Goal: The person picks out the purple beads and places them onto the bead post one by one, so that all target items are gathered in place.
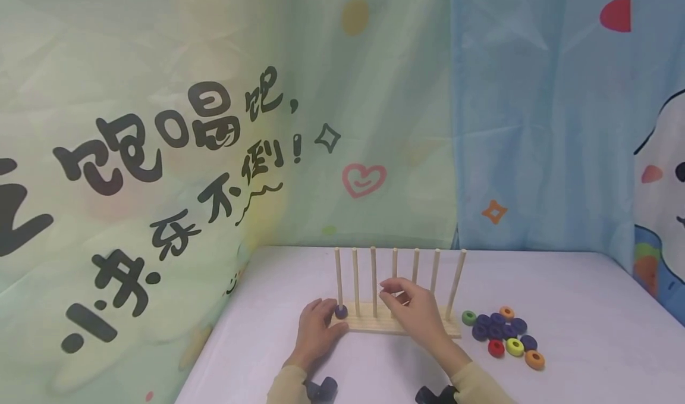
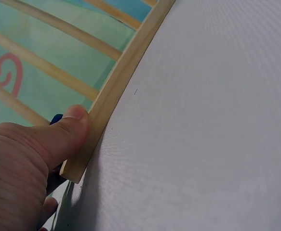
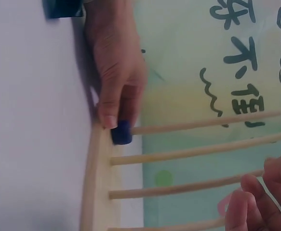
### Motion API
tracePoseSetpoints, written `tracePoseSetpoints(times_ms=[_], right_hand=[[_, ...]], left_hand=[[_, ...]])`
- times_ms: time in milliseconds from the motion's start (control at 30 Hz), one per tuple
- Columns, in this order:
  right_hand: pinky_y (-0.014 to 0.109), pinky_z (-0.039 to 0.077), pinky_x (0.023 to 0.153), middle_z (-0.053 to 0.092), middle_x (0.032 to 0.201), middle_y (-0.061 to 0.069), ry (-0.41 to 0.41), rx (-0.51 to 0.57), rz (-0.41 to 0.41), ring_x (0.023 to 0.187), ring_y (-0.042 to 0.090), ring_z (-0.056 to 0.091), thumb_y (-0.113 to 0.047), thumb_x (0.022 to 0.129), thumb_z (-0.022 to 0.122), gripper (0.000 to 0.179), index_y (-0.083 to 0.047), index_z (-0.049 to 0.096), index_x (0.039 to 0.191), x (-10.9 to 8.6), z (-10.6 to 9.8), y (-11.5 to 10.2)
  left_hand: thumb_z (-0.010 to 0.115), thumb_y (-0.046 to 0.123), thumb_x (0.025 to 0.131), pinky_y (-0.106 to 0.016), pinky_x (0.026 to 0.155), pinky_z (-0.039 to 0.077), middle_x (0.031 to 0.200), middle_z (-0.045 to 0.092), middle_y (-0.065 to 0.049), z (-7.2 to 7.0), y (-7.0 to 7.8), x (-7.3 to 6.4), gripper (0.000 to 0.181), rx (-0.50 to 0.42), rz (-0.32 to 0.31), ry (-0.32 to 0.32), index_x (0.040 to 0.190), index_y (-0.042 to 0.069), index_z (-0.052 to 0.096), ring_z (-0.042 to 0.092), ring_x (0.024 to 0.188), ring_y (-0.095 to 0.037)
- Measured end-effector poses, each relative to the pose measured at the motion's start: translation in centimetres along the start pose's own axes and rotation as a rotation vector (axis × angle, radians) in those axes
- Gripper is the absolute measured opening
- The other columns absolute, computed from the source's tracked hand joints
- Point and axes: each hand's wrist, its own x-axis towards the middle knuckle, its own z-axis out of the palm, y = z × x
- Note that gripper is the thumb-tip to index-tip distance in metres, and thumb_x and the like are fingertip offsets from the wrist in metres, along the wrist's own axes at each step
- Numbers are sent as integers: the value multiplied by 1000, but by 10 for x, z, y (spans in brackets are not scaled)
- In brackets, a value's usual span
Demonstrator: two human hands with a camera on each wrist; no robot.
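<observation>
A wooden peg rack (image 1: 369, 325) stands on the table, with several upright pegs along its base. On its leftmost peg, down at the base, sits one dark blue bead (image 1: 341, 312), also seen beside the thumb in the right wrist view. My left hand (image 1: 317, 331) grips the left end of the base, its thumb (image 2: 73, 127) against the front edge. In front of the middle pegs hovers my right hand (image 1: 416, 312). Its fingers (image 3: 256, 197) are loosely bent, and I see nothing held between them. Part of the rack is hidden behind that hand.
Right of the rack lies a loose group of beads: several dark blue ones (image 1: 495, 331), a green one (image 1: 468, 318), a red one (image 1: 496, 348), a yellow one (image 1: 515, 347) and orange ones (image 1: 534, 359). Printed curtains (image 1: 374, 112) hang behind the white table (image 1: 588, 309).
</observation>
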Motion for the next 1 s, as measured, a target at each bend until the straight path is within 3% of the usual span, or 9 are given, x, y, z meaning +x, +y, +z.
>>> tracePoseSetpoints(times_ms=[467,833,1000], right_hand=[[20,52,53,72,94,3,37,-46,178,67,9,60,-11,85,74,15,-11,72,100,-27,-6,47],[21,52,50,73,94,8,106,-45,215,61,5,59,-9,84,75,17,-9,72,100,-45,-16,77],[20,52,54,73,97,9,122,-80,243,64,6,61,-10,86,73,17,-8,72,103,-52,-22,87]], left_hand=[[77,31,80,-59,113,27,129,63,-8,-1,0,-2,53,-24,-33,-4,127,9,62,42,132,-37],[77,31,80,-59,111,30,125,65,-3,2,-2,0,46,-26,-7,8,122,17,65,46,128,-34],[77,33,80,-58,111,31,125,65,-4,0,-1,0,49,-20,-8,7,124,15,63,47,128,-33]])
